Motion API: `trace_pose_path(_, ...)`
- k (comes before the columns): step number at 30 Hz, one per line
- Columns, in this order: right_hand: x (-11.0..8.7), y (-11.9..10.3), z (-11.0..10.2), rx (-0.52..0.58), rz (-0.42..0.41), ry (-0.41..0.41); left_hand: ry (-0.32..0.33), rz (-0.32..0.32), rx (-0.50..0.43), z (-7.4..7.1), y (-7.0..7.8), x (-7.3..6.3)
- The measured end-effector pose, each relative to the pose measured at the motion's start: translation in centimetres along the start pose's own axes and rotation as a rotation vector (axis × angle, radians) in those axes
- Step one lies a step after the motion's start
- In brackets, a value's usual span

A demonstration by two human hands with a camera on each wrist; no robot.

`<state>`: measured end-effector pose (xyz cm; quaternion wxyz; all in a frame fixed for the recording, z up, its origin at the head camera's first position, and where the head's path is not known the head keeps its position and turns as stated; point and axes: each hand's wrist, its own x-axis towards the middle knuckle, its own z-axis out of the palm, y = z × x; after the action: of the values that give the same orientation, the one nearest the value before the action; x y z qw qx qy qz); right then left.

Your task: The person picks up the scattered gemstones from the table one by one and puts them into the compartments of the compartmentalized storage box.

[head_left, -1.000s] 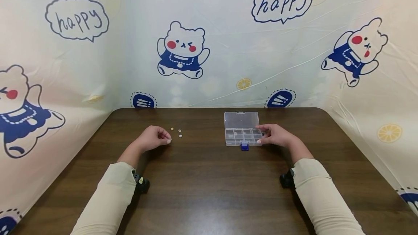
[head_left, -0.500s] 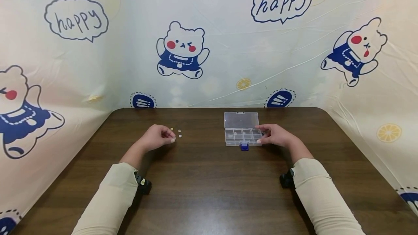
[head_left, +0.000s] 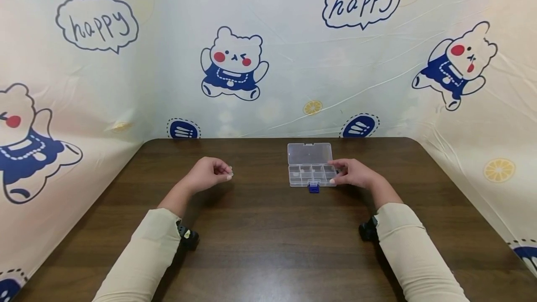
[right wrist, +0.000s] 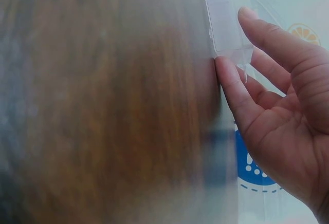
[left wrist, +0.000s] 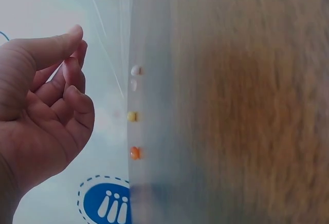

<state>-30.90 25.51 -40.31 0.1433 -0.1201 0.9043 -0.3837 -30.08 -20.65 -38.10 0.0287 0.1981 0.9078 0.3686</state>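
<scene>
While the right hand (head_left: 352,173) grips the clear box (head_left: 308,166), the left hand (head_left: 206,174) curls near small beads (left wrist: 132,116), its hold unclear.

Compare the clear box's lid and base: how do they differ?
The lid is one undivided panel; the base is split into compartments. In the head view, the lid is behind, the base in front. A blue latch sits at the base's front; the lid shows none. Both are clear and rectangular.

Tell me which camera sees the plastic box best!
The head view, because there the plastic box shows from open lid to blue latch. The right wrist view shows only part, cut off at the top; the left wrist view shows none.
</scene>
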Motion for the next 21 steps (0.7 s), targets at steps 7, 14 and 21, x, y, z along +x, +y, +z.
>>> trace_pose_path(7, -0.1, -0.1, -0.1, 0.001, 0.006, 0.001, -0.005, 0.004, -0.012, 0.3, 0.8, 0.2)
trace_pose_path(14, 0.0, -0.1, -0.1, -0.010, -0.002, -0.001, -0.010, 0.019, -0.021, 0.6, 1.8, 0.3)
trace_pose_path(21, 0.0, 0.1, -0.1, -0.010, 0.003, -0.001, -0.008, 0.016, -0.040, 1.3, 2.7, 0.6)
